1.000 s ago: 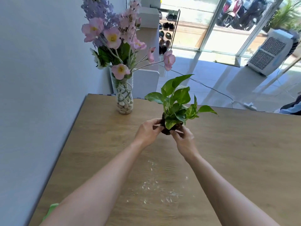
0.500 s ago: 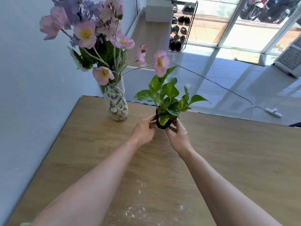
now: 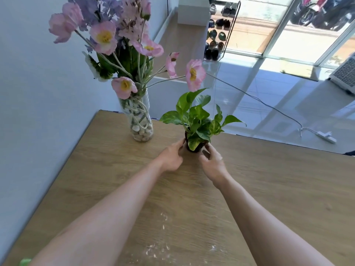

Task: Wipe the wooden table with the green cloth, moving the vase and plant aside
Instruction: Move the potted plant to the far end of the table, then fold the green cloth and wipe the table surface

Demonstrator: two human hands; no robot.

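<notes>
On wooden table (image 3: pixel 288 189): crumbs (image 3: pixel 159 248) | both hands cup plant (image 3: pixel 197 120) | tiled floor (image 3: pixel 259 104) beyond

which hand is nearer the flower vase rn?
Left. The left hand is at the plant pot on the side facing the flower vase; the right hand is on the pot's far side.

My table (image 3: pixel 278 189): matt wood grain, pale crumbs (image 3: pixel 159 250) lower centre. Vase (image 3: pixel 140 120): clear glass, smooth pebbles inside. Floor (image 3: pixel 269 96), upper right: glossy tiles.
</notes>
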